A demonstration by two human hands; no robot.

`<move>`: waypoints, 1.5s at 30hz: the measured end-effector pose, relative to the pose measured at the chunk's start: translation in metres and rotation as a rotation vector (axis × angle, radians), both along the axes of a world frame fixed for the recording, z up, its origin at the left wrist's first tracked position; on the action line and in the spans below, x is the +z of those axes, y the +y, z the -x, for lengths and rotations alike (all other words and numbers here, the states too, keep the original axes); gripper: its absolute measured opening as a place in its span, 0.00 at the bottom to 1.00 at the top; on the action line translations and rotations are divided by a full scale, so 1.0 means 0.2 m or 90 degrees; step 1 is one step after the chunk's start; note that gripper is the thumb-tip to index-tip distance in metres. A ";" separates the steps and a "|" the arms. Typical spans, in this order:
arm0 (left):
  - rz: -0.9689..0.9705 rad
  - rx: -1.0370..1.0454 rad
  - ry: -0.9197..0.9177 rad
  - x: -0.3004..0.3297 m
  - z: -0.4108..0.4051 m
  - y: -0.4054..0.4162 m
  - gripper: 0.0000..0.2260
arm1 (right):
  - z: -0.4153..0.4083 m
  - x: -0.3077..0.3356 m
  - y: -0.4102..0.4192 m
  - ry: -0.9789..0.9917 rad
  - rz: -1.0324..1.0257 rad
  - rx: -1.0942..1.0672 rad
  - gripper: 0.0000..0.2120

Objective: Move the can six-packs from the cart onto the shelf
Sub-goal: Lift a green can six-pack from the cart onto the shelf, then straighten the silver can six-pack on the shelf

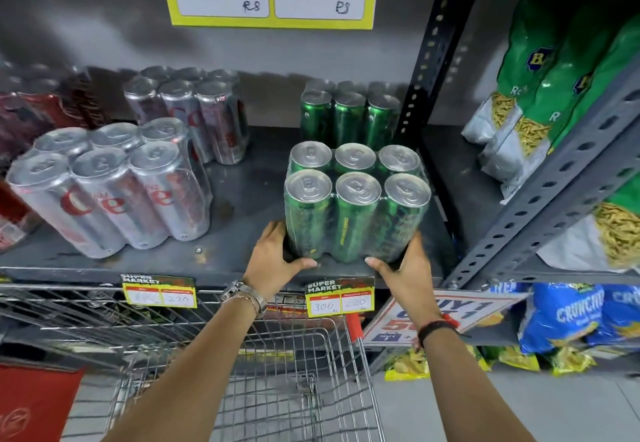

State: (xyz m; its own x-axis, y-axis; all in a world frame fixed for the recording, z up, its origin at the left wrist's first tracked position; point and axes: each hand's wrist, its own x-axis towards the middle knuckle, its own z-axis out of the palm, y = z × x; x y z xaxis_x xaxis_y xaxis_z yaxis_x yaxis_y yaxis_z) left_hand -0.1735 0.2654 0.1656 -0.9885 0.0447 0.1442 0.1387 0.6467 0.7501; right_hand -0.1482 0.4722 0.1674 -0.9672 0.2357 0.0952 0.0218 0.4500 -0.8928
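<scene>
fingers of both hands curl around a shrink-wrapped green six-pack.
left hand and right hand clasp its base on the dark metal shelf, above the wire cart.

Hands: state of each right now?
Left hand: closed on the green six-pack, lower left corner.
Right hand: closed on the same six-pack, lower right corner.

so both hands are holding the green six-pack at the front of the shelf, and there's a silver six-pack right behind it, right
Not quite. The head view shows the left hand and right hand gripping the green six-pack at the front of the shelf, but the pack right behind it is another green six-pack, not silver.
</scene>
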 end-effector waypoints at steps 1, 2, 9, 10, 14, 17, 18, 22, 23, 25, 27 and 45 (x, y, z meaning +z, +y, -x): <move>0.004 0.003 0.005 0.00 0.00 0.00 0.27 | 0.00 0.00 0.00 0.003 0.003 -0.007 0.31; 0.002 0.008 0.011 -0.01 0.00 0.00 0.27 | 0.00 0.00 0.00 0.005 0.005 -0.010 0.31; 0.005 0.025 0.031 -0.01 -0.02 0.00 0.26 | 0.00 -0.02 0.00 -0.001 0.008 -0.013 0.29; 0.005 0.025 0.031 -0.01 -0.02 0.01 0.26 | 0.00 -0.02 0.00 -0.001 0.005 -0.014 0.29; 0.011 0.020 0.027 0.00 -0.02 0.01 0.26 | 0.01 -0.01 0.00 -0.016 -0.005 -0.018 0.31; -0.019 -0.006 0.004 0.00 -0.04 0.00 0.33 | -0.03 0.02 -0.04 0.020 0.012 -0.063 0.37; -0.033 0.000 0.007 0.00 -0.06 -0.02 0.36 | -0.07 0.03 -0.08 0.062 -0.013 -0.095 0.40; -0.006 0.150 0.192 -0.01 -0.20 -0.26 0.31 | -0.25 0.06 -0.37 0.329 -0.183 -0.115 0.26; -0.011 0.205 0.231 -0.01 -0.23 -0.36 0.28 | -0.26 0.07 -0.48 0.378 -0.211 -0.070 0.20; -0.019 0.315 0.279 0.00 -0.28 -0.57 0.26 | -0.24 0.08 -0.70 0.412 -0.234 0.052 0.15; -0.015 0.402 0.279 0.02 -0.30 -0.79 0.29 | -0.17 0.09 -0.92 0.347 -0.234 0.162 0.18; -0.014 0.161 -0.012 0.06 -0.08 -1.32 0.28 | 0.16 -0.02 -1.29 0.003 -0.072 0.149 0.30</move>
State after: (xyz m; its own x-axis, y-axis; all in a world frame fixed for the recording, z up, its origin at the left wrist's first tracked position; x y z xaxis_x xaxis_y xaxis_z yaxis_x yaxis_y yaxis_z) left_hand -0.1576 0.0006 0.1770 -0.9705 -0.2071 0.1237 -0.0397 0.6429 0.7649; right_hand -0.1794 0.2142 0.1644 -0.9936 -0.0067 0.1126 -0.0985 0.5386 -0.8368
